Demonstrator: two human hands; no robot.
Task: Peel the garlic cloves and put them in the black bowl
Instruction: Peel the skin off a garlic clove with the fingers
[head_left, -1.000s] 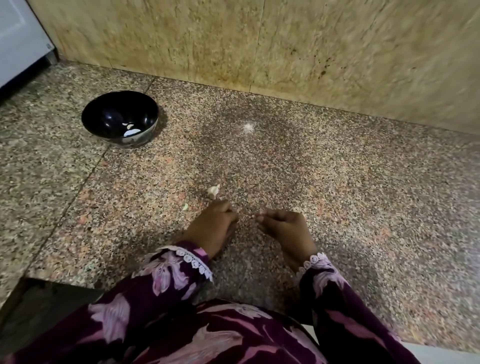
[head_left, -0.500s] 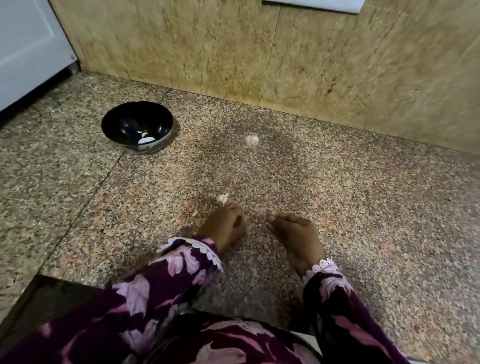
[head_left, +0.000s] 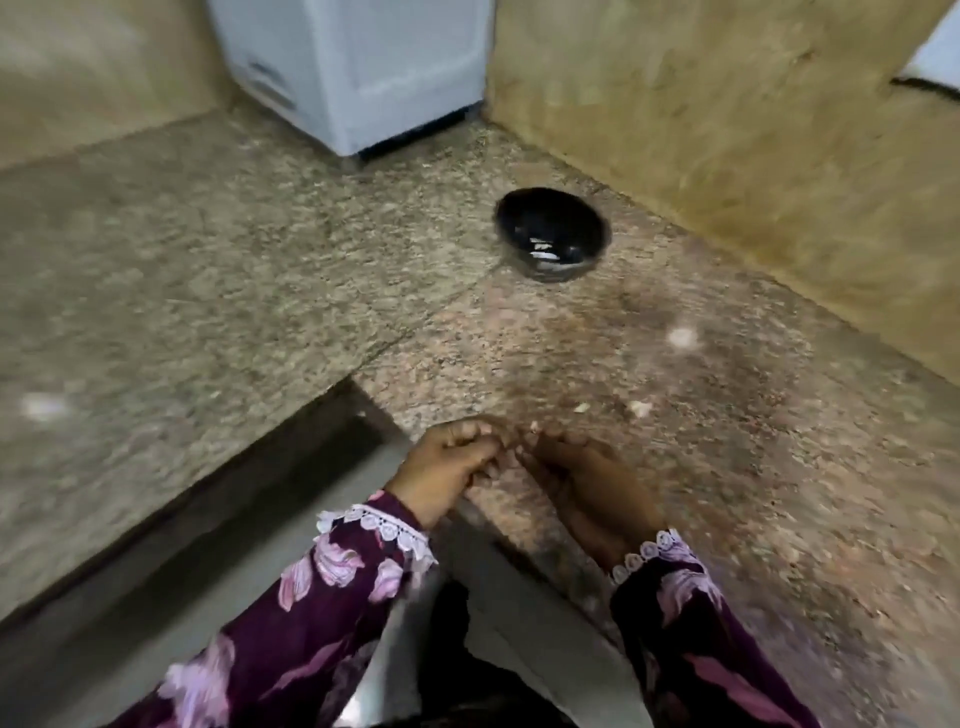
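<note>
The frame is motion-blurred. The black bowl (head_left: 550, 234) stands on the granite counter (head_left: 727, 467) near the wall, with a few white pieces in its bottom. My left hand (head_left: 447, 462) and my right hand (head_left: 587, 483) meet fingertip to fingertip above the counter's inner corner, fingers curled. They pinch a small pale garlic clove (head_left: 534, 427) between them; most of it is hidden. A loose pale garlic piece (head_left: 641, 409) and a small scrap (head_left: 582, 408) lie just beyond my right hand. Another white piece (head_left: 681, 338) lies farther back.
A grey-white appliance (head_left: 358, 73) stands at the back corner. The beige wall (head_left: 753, 156) runs behind the bowl. The counter bends in an L, and its edge (head_left: 363, 395) drops off at my left hand. A white speck (head_left: 41, 405) lies on the left stretch.
The view has swung left, so the bowl now sits right of centre. My hands have lifted off the counter and closed together at the fingertips.
</note>
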